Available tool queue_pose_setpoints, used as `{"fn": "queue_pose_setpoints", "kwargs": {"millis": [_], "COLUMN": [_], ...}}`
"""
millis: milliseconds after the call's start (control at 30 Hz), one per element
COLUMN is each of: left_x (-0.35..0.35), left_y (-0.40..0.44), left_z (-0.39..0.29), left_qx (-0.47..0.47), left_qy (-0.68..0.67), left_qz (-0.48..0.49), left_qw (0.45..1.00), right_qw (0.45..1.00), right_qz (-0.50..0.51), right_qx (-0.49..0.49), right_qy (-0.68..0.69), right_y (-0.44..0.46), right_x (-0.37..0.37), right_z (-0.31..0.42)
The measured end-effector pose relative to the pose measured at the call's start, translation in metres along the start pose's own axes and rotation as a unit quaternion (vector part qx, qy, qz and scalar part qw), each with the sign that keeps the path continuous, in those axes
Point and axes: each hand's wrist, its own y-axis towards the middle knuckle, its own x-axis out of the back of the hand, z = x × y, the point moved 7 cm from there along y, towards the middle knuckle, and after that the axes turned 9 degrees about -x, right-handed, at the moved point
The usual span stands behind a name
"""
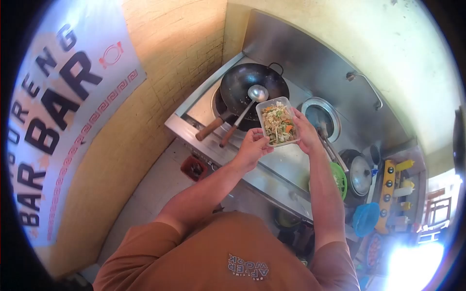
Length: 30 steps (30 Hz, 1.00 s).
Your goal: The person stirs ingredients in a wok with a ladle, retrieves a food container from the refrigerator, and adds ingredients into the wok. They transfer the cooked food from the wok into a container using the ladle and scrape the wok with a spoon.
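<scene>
My left hand point(253, 149) and my right hand point(306, 132) hold a clear plastic food container point(259, 110) between them, one at each side. The container is uncovered and filled with mixed shredded food point(277, 121), pale strands with green bits and orange pieces. Just beyond it, a black wok point(238, 80) sits on the stove at the left. A metal ladle point(257, 93) rests in the wok, its wooden handle hanging over the near rim beside the wok's own wooden handle point(210, 129). My left fingers close on the container's near left corner; the right fingers grip its right edge.
Right of the container stands a round metal pan point(320, 119) with long-handled utensils. Further right are a green basket point(338, 180), a lidded pot point(360, 175), a blue bowl point(365, 219) and bottles. A steel backsplash point(291, 48) borders the counter. A red bin point(193, 168) is below.
</scene>
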Motion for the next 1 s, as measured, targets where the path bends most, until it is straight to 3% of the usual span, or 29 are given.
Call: {"fn": "queue_pose_setpoints", "kwargs": {"millis": [233, 400, 633, 1000], "left_x": [0.033, 0.048, 0.058, 0.061], "left_y": [0.098, 0.136, 0.159, 0.164], "left_z": [-0.020, -0.011, 0.002, -0.005], "left_qx": [0.050, 0.107, 0.167, 0.206], "left_qy": [0.002, -0.058, -0.092, -0.021], "left_qz": [-0.006, -0.057, -0.091, -0.128], "left_qw": [0.999, 0.991, 0.977, 0.970], "right_qw": [0.999, 0.993, 0.970, 0.960], "right_qz": [-0.017, -0.066, -0.101, -0.087], "right_qx": [-0.023, -0.042, -0.118, -0.099], "right_qy": [0.021, -0.092, -0.184, -0.246], "right_y": [0.103, 0.157, 0.194, 0.230], "right_x": [0.000, 0.008, 0.005, 0.022], "right_z": [0.015, 0.024, 0.031, 0.023]}}
